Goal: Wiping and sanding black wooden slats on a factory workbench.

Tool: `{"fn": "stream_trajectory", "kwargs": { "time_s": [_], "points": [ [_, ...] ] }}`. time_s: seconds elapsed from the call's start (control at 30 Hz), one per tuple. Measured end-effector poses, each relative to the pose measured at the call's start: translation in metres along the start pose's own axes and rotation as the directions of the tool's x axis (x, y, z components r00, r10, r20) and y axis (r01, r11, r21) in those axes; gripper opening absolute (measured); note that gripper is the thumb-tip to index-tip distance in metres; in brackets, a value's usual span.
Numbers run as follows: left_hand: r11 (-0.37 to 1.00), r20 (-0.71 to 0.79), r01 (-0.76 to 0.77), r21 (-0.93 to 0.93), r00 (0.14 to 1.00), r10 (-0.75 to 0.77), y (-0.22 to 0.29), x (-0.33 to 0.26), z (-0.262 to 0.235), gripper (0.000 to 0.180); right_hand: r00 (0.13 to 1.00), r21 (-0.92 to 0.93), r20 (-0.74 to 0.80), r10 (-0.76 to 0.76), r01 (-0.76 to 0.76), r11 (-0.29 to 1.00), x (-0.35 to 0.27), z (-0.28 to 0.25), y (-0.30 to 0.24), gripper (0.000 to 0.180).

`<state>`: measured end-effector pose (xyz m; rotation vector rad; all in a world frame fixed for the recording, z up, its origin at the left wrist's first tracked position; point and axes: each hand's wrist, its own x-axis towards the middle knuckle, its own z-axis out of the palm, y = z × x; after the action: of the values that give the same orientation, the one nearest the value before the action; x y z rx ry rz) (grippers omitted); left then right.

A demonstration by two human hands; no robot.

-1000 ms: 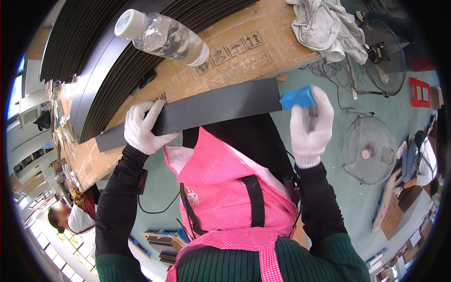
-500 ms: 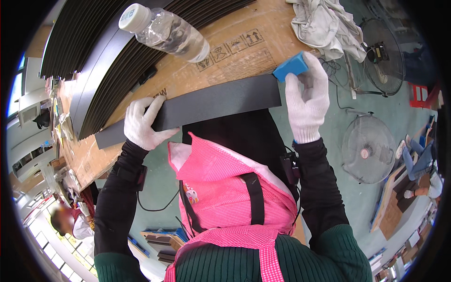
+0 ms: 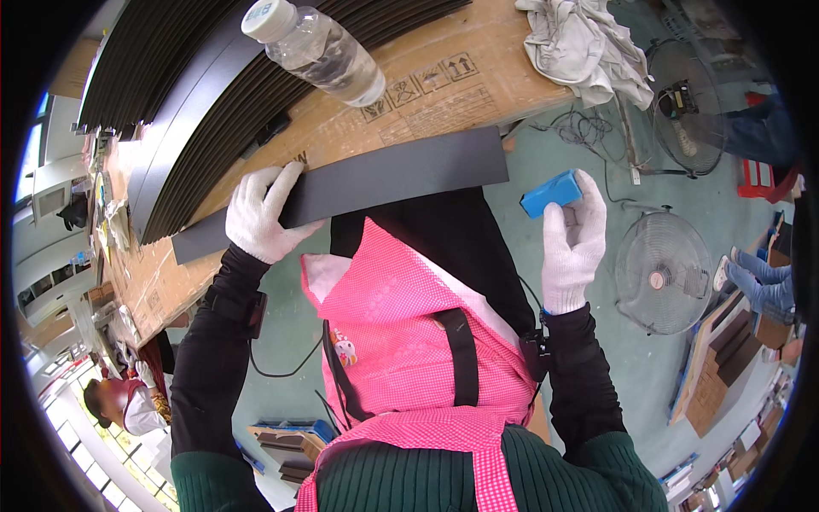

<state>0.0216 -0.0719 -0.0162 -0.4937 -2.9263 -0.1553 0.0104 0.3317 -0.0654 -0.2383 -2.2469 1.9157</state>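
A long dark grey board strip [image 3: 401,171] lies slanted at the table's near edge, its right end jutting out past my lap. My left hand [image 3: 263,213], in a white knit glove, grips the strip near its left part, fingers over the top and thumb at the near edge. In my right hand [image 3: 576,243], gloved the same way, a blue rectangular block [image 3: 550,194] is pinched between thumb and fingers. The block is held in the air to the right of the strip's end, apart from it.
Stacks of dark strips [image 3: 196,162] fill the table's left. A clear bottle with a white cap [image 3: 328,60] stands behind the strip on the brown tabletop [image 3: 426,85]. White cloths [image 3: 584,51] lie at the far corner. Two floor fans [image 3: 664,273] and cables [image 3: 584,128] are to the right.
My right hand with the blue block has moved away from the strip's right end, toward me and to the right. My left hand keeps its hold on the strip, which has barely shifted.
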Motion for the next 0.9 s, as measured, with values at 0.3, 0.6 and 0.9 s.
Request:
{"fn": "stream_trajectory", "kwargs": {
  "time_s": [0.3,0.6,0.9],
  "points": [
    [0.994,0.055,0.102,-0.048,0.994,-0.100,-0.003,0.016,-0.039,0.039,0.996,-0.025,-0.083,0.014,-0.016,1.000,0.004,-0.019,-0.007,0.054],
    [0.947,0.017,0.281,-0.153,0.959,-0.282,-0.007,0.028,-0.010,0.021,0.999,0.031,-0.035,-0.012,0.013,0.999,0.009,-0.001,-0.017,0.055],
    [0.995,-0.025,0.086,-0.041,0.996,-0.087,0.002,0.022,-0.010,0.061,0.997,0.070,-0.065,-0.040,0.045,0.997,0.022,0.017,-0.017,0.056]
  ]
}}
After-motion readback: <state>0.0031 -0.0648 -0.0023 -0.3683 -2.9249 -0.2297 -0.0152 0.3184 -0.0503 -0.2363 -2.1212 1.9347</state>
